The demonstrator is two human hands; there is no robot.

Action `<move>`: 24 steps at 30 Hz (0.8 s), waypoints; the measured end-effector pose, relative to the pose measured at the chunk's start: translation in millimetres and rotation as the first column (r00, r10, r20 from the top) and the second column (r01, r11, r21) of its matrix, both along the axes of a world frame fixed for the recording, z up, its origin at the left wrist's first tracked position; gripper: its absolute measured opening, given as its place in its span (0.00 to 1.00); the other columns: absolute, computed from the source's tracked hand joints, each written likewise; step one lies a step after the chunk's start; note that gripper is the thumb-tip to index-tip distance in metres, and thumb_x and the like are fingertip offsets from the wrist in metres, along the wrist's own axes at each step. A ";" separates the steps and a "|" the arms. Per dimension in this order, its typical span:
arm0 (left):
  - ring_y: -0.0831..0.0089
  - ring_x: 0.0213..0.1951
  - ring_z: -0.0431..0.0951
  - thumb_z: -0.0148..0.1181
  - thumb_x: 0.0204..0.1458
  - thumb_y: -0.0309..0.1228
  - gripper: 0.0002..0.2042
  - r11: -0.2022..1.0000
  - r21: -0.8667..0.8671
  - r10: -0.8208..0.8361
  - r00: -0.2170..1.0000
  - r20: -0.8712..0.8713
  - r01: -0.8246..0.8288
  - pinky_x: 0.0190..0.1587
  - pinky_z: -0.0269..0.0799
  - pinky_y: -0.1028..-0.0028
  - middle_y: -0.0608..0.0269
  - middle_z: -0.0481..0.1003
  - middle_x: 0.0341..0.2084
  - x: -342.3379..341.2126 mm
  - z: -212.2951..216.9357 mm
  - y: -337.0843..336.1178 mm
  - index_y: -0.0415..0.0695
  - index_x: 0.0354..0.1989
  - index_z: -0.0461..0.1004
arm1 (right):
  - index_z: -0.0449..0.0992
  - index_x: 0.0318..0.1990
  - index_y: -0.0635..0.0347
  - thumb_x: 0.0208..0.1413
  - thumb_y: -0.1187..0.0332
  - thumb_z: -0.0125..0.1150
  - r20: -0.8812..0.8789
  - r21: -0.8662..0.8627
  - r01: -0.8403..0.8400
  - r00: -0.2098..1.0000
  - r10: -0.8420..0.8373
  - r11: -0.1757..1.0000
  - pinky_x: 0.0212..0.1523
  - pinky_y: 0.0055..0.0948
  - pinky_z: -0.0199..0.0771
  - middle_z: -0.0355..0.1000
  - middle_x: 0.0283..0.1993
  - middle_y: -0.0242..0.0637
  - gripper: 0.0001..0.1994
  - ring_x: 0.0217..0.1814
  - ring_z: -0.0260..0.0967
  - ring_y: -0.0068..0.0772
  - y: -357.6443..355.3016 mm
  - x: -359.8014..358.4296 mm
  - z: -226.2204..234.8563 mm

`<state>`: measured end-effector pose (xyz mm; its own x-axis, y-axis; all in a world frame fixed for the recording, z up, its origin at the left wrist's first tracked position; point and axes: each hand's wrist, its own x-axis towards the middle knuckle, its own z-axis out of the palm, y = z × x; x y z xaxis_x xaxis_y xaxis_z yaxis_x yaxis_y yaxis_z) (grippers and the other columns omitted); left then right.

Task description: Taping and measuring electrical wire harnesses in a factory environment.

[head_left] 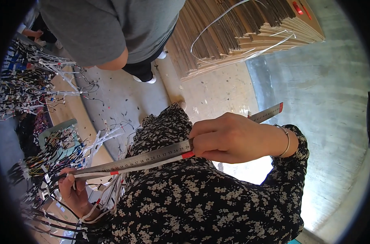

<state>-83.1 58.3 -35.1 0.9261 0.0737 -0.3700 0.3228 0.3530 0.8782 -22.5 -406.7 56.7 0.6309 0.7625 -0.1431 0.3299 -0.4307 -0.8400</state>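
Observation:
A long steel ruler (pixel 152 156) stretches across the front of my body, tilted up to the right. Along its lower edge lies a white cable (pixel 148 165) with red tape bands. My right hand (pixel 229 138) pinches ruler and cable together beside one red band (pixel 187 155); the ruler's far end sticks out past the wrist. At the lower left, my left hand (pixel 74 191) has its fingers closed on the ruler's other end and the cable. More white and black wires (pixel 107 191) hang around the left wrist, and where the cable runs from there is hidden.
A person in a grey shirt (pixel 107 28) stands ahead. Stacked flat cardboard (pixel 221 36), tied with white strap, lies at the far right. Bundles of wire harnesses (pixel 30 81) crowd the left side, some over a green bin (pixel 46 136). Another person's hand (pixel 33 33) shows at the far left.

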 end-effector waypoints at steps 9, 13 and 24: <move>0.83 0.12 0.57 0.62 0.54 0.31 0.10 1.000 0.003 0.010 1.000 -0.009 -0.010 0.16 0.47 0.82 0.67 0.65 0.14 1.6 -1.9 2.6 0.35 0.37 0.74 | 0.72 0.36 0.59 0.55 0.71 0.62 -0.003 -0.011 0.017 1.000 -0.017 1.000 0.29 0.40 0.71 0.69 0.37 0.37 0.05 0.32 0.72 0.45 -1.3 -0.7 1.3; 0.83 0.12 0.58 0.62 0.53 0.31 0.10 1.000 0.005 0.014 1.000 0.006 -0.014 0.15 0.47 0.82 0.68 0.64 0.14 -0.5 -1.2 1.3 0.35 0.37 0.74 | 0.72 0.36 0.59 0.54 0.71 0.62 0.030 -0.009 0.015 0.999 -0.015 1.000 0.29 0.40 0.71 0.70 0.37 0.36 0.06 0.31 0.72 0.45 -0.7 0.0 -0.8; 0.85 0.13 0.59 0.60 0.57 0.35 0.11 0.998 0.065 0.005 1.000 -0.017 -0.004 0.15 0.48 0.83 0.69 0.66 0.12 2.1 4.2 -2.0 0.40 0.30 0.69 | 0.71 0.36 0.58 0.54 0.70 0.62 0.039 -0.018 0.017 0.999 -0.017 1.000 0.29 0.40 0.72 0.69 0.36 0.36 0.07 0.32 0.72 0.44 -0.1 1.6 -1.5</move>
